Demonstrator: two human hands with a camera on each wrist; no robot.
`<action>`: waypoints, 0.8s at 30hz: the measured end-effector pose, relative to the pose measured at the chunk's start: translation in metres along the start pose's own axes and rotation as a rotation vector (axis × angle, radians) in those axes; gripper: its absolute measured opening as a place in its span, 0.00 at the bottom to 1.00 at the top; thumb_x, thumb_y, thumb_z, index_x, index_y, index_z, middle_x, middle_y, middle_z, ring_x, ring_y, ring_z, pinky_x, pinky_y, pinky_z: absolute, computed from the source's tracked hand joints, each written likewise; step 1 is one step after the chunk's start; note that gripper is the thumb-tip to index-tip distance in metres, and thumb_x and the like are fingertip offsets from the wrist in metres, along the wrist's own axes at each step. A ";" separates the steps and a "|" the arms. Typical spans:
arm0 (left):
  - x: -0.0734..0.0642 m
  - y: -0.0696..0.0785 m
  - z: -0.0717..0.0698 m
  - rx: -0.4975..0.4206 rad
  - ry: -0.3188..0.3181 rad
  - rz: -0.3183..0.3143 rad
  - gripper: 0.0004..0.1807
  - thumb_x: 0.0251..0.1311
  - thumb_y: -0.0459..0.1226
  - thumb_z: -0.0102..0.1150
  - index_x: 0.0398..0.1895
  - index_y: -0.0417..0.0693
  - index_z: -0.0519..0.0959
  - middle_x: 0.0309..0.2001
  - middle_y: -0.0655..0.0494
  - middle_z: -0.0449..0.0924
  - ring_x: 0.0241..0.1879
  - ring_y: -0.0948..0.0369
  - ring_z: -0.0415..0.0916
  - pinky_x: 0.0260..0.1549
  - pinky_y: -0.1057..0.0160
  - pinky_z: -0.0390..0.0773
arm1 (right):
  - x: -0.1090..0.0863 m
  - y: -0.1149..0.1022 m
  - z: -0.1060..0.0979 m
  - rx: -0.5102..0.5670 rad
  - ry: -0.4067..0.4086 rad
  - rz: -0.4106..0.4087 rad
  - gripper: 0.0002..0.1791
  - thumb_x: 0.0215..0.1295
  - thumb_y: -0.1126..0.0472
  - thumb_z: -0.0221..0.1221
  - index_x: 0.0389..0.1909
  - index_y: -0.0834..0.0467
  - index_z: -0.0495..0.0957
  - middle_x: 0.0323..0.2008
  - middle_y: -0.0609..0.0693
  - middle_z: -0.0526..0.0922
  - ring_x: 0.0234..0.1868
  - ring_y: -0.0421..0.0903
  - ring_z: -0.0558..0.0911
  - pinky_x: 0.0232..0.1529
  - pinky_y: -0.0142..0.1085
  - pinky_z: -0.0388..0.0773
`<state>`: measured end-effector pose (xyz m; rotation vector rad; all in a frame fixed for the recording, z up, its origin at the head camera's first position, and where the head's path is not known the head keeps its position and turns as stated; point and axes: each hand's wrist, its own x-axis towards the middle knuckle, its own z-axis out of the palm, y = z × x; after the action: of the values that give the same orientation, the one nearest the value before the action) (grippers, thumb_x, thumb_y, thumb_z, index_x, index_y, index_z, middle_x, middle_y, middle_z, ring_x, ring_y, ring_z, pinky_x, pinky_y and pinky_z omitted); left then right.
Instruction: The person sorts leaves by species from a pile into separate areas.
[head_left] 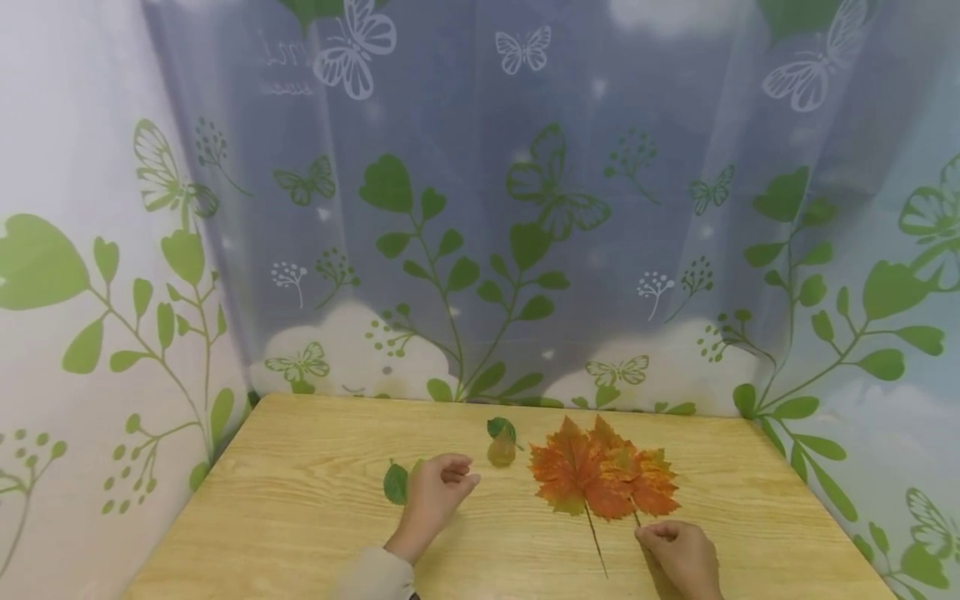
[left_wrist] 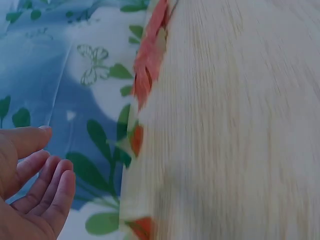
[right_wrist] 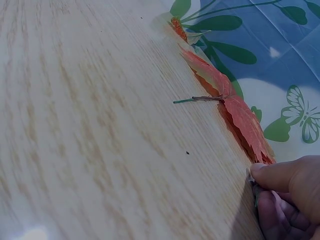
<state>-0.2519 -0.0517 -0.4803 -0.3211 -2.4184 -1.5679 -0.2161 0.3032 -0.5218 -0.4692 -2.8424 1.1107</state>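
Note:
My right hand (head_left: 678, 557) pinches the thin stem of an orange-red artificial maple leaf (head_left: 651, 483) between thumb and fingers. To its left lies a second maple leaf (head_left: 566, 467), overlapping it, its bare stem pointing toward me. In the right wrist view, thumb and fingers (right_wrist: 287, 195) meet at the edge of the leaf cluster (right_wrist: 245, 122). Over the left half of the table hovers my left hand (head_left: 438, 496), fingers loosely bent and holding nothing. Beside and partly behind it lies a green leaf (head_left: 396, 483). Farther back is a small pear-shaped piece (head_left: 501, 450) with a green leaf.
The wood-grain table (head_left: 300, 517) reaches back to a curtain (head_left: 480, 208) printed with green leaves and butterflies. More of this printed cloth hangs along the left and right sides.

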 end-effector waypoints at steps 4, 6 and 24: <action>-0.006 -0.016 -0.019 0.048 0.065 0.008 0.13 0.53 0.32 0.69 0.41 0.35 0.82 0.35 0.46 0.83 0.34 0.58 0.80 0.33 0.71 0.80 | 0.000 0.001 0.000 -0.001 -0.002 0.005 0.16 0.58 0.50 0.65 0.31 0.60 0.85 0.25 0.46 0.83 0.28 0.43 0.78 0.28 0.38 0.72; -0.009 -0.024 -0.026 0.059 0.076 -0.004 0.15 0.51 0.31 0.69 0.42 0.34 0.81 0.36 0.45 0.83 0.34 0.57 0.81 0.34 0.70 0.81 | 0.001 0.002 0.000 -0.001 -0.001 0.009 0.16 0.58 0.49 0.65 0.31 0.60 0.85 0.25 0.46 0.83 0.28 0.44 0.79 0.28 0.38 0.73; -0.023 -0.057 -0.027 0.172 0.028 -0.130 0.15 0.47 0.31 0.71 0.40 0.36 0.83 0.33 0.51 0.83 0.32 0.60 0.78 0.32 0.66 0.81 | 0.004 0.003 0.001 -0.002 -0.009 0.012 0.17 0.57 0.48 0.66 0.31 0.60 0.85 0.25 0.46 0.83 0.28 0.45 0.79 0.29 0.41 0.75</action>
<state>-0.2462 -0.1001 -0.5262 -0.1108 -2.5756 -1.3906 -0.2192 0.3058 -0.5254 -0.4839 -2.8524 1.1147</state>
